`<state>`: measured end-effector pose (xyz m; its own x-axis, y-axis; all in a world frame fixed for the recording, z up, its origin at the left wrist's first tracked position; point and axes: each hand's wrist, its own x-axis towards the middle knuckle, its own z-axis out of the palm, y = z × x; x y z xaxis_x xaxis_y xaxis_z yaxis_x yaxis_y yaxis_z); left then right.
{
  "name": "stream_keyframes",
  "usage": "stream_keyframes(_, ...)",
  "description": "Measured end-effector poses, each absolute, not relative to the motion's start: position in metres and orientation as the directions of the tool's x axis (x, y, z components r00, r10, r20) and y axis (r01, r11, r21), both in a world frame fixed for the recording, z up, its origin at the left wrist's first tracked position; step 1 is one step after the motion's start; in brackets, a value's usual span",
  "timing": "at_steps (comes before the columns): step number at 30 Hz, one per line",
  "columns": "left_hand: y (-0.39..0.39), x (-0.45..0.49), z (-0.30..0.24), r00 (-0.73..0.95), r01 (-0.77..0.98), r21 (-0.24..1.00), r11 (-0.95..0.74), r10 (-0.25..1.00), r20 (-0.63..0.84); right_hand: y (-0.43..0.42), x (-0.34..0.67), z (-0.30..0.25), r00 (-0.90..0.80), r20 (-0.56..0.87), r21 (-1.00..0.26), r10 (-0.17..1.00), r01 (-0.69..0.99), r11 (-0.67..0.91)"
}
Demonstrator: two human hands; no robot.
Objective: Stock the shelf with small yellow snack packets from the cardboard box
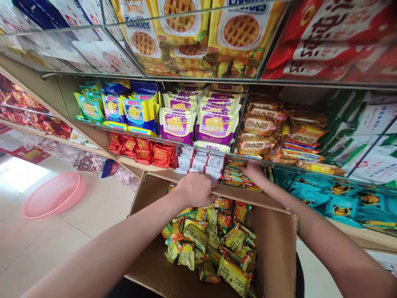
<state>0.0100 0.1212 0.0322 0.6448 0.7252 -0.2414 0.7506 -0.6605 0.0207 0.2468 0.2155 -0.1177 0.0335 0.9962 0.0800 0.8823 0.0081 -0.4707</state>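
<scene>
Pink plastic forms a rounded basket (56, 195) with a perforated wall, resting on the smooth, pale floor tiles (71, 236). To its right, crinkled red packets (144, 151) fill a low shelf compartment, beneath shiny blue-and-yellow packets (139, 112). Next come purple-and-cream soda biscuit packets (217, 124), flat and squarish with serrated ends, and below them small white wrappers (214, 161) in rows.

In front of these compartments is an open cardboard box (276, 248), brown and matte with straight walls. The left hand (197, 188) is clenched over its far rim, the grip grasping the cardboard. Inside lies a loose heap of wrapped snacks (211, 240): small oblong, pillow-shaped pieces in glossy yellow, orange and green film, with crimped ends, turned at every angle, many showing yellow sides with dark print.

Beyond that rim, the right hand (250, 170) reaches below the glass shelf (279, 165) to similar green-and-orange packets (232, 179); its fingers are hidden, so I cannot tell whether its grip holds anything. Just above it, brown snack packets (259, 145) are stacked flat. Crinkly teal bags (341, 207) lie at far right.
</scene>
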Motion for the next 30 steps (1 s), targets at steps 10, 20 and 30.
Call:
stream_keyframes(10, 0.125, 0.01, 0.033, 0.642, 0.757, 0.053, -0.651, 0.725, -0.249, 0.172, 0.272, -0.082, 0.108, 0.034, -0.75, 0.994, 0.66, -0.046)
stream_keyframes(20, 0.114, 0.006, 0.026, 0.648, 0.752, 0.022, -0.658, 0.734, -0.206, -0.059, 0.224, -0.047, 0.186, 0.492, -0.65, 0.851, 0.728, 0.217)
stream_keyframes(30, 0.103, -0.001, 0.02, 0.619, 0.767, -0.02, -0.641, 0.748, -0.239, -0.078, 0.144, -0.102, -0.141, -0.24, -0.327, 0.96, 0.943, 0.057)
